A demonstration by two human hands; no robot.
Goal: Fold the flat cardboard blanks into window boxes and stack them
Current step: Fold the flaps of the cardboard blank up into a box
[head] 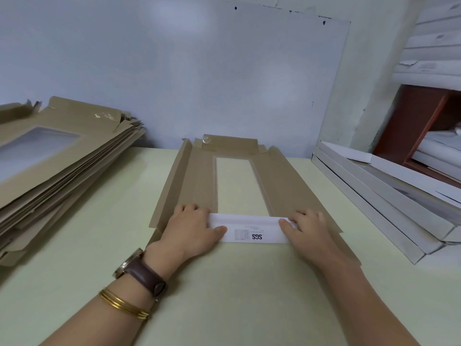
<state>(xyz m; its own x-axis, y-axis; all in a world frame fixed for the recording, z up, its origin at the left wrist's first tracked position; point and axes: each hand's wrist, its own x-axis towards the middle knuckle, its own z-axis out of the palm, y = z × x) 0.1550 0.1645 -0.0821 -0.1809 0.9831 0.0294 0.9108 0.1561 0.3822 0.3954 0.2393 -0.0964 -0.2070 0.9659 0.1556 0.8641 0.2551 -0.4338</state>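
A brown cardboard blank (pixel 197 176) with a long clear window lies flat on the pale table (pixel 99 233), its left side flap tilted up. Its near end flap (pixel 252 231), white outside with printed "SGS", is folded over onto the blank. My left hand (pixel 192 228) presses the flap's left end, thumb on the white face. My right hand (pixel 309 231) presses its right end the same way. A stack of flat brown blanks (pixel 57 158) with windows sits at the left.
Finished white boxes (pixel 389 203) lie stacked at the right, beside a red-brown shelf (pixel 414 126) holding paper. A pale blue wall (pixel 174 71) stands just behind the blank. My left wrist carries a watch and gold bangles.
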